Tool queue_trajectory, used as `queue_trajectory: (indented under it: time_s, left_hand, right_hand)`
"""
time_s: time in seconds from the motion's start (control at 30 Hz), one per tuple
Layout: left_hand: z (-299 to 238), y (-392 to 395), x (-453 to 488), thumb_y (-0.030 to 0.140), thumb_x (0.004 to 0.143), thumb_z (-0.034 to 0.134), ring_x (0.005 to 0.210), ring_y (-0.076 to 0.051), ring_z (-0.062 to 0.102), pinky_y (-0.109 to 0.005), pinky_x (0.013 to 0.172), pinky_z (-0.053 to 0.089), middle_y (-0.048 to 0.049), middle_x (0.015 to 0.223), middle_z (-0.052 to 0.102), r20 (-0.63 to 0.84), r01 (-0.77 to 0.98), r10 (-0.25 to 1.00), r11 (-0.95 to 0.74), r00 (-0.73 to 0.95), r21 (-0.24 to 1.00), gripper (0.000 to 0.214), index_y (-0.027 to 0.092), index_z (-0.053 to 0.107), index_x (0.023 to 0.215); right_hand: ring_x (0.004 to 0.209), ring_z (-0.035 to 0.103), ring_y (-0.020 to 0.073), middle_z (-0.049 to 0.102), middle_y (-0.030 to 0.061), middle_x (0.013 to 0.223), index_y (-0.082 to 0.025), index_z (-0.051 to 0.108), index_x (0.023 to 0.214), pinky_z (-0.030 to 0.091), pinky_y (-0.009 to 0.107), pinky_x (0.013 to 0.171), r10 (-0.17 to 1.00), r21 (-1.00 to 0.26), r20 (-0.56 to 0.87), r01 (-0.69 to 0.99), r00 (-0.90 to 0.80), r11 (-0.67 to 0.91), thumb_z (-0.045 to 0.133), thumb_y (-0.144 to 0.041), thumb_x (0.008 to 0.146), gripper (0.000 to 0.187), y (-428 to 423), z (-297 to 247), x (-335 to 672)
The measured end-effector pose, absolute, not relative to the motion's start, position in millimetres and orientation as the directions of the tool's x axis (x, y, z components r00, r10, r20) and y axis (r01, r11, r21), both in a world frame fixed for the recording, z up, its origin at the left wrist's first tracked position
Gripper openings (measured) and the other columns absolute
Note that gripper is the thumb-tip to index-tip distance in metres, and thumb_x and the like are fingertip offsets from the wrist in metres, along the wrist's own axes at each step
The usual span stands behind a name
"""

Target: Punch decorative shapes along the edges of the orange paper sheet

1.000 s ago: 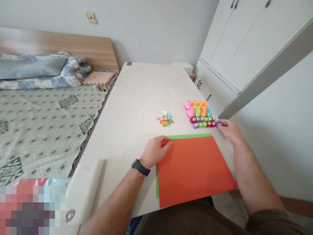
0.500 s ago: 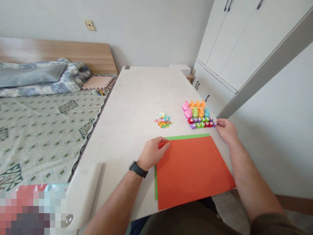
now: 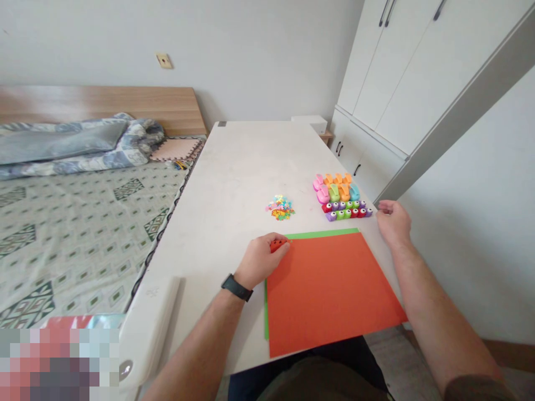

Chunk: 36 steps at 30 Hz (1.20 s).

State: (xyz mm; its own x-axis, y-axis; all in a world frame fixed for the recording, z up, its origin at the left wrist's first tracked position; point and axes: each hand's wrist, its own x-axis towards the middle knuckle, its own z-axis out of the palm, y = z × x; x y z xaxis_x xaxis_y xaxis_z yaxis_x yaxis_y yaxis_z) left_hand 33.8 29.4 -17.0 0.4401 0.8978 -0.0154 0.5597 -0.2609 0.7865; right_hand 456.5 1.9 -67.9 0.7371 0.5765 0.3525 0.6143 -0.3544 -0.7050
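the right hand (image 3: 393, 224) has pulled back a little. a moment ago its fingertips touched the purple end of the row of little punches (image 3: 346, 211). now there is a small gap, and the hand hangs over the right edge of the table (image 3: 234, 167) with its fingers loosely curled, holding nothing. so the row now lies on its own, just past the paper

the left hand (image 3: 262, 259) has stayed put. it pinches a small red punch (image 3: 276, 245) between thumb and fingers, right at the far left corner of the orange sheet (image 3: 334, 289). i cannot tell if the corner is inside the punch

a green sheet (image 3: 321, 234) lies under the orange one and peeks out along the far and left sides. the near side of the orange sheet sticks out over the table edge by the person's lap, and its right corner is near the right edge too, so there is little room there. past the paper sit the bigger punches (image 3: 336, 190) and a pile of tiny paper shapes (image 3: 281, 206), with lots of bare table to the left and further back
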Motion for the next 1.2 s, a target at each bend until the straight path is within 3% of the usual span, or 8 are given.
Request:
queue_trajectory:
  time_s: [0.47, 0.7, 1.03, 1.2]
  left_hand:
    - [-19.5, 33.2, 29.1, 0.046, 0.088, 0.061, 0.082, -0.022, 0.072, -0.033, 0.078, 0.054, -0.0045, 0.094, 0.079, 0.018, 0.586, 0.911, -0.279, 0.412, 0.761, 0.035, 0.021, 0.077, 0.106]
    - [-23.7, 35.5, 26.7, 0.043, 0.086, 0.065, 0.091, -0.021, 0.074, -0.031, 0.080, 0.057, -0.0074, 0.106, 0.079, 0.027, 0.505, 0.910, -0.255, 0.415, 0.825, 0.040, 0.019, 0.072, 0.118]
    - [-24.3, 40.7, 27.8, 0.056, 0.097, 0.051, 0.081, -0.018, 0.070, -0.029, 0.071, 0.052, -0.0061, 0.095, 0.078, 0.068, 0.503, 0.944, -0.232, 0.323, 0.833, 0.047, 0.017, 0.072, 0.113]
    - [-21.7, 41.1, 24.2, 0.054, 0.096, 0.055, 0.084, -0.019, 0.072, -0.028, 0.073, 0.054, -0.0073, 0.097, 0.078, 0.114, 0.528, 0.962, -0.233, 0.249, 0.816, 0.046, 0.016, 0.070, 0.118]
  right_hand:
    - [0.087, 0.068, 0.0236, 0.074, 0.0080, 0.103, -0.020, 0.068, 0.108, 0.054, 0.041, 0.087, 0.495, -0.714, 0.450, 0.632, 0.743, -0.301, 0.060, -0.023, 0.073, 0.036, 4.0, -64.9, 448.5]
    - [0.086, 0.066, 0.0243, 0.072, 0.0093, 0.103, -0.019, 0.066, 0.109, 0.054, 0.043, 0.086, 0.488, -0.686, 0.486, 0.662, 0.725, -0.300, 0.060, -0.025, 0.074, 0.036, 5.9, -67.0, 449.4]
    - [0.089, 0.068, 0.0251, 0.072, 0.0086, 0.105, -0.020, 0.066, 0.111, 0.053, 0.043, 0.088, 0.495, -0.656, 0.494, 0.680, 0.715, -0.327, 0.061, -0.026, 0.077, 0.035, 6.8, -69.6, 451.2]
    - [0.093, 0.067, 0.0256, 0.070, 0.0091, 0.108, -0.020, 0.065, 0.114, 0.052, 0.045, 0.092, 0.490, -0.659, 0.499, 0.680, 0.715, -0.321, 0.060, -0.026, 0.079, 0.036, 5.3, -69.6, 453.0]
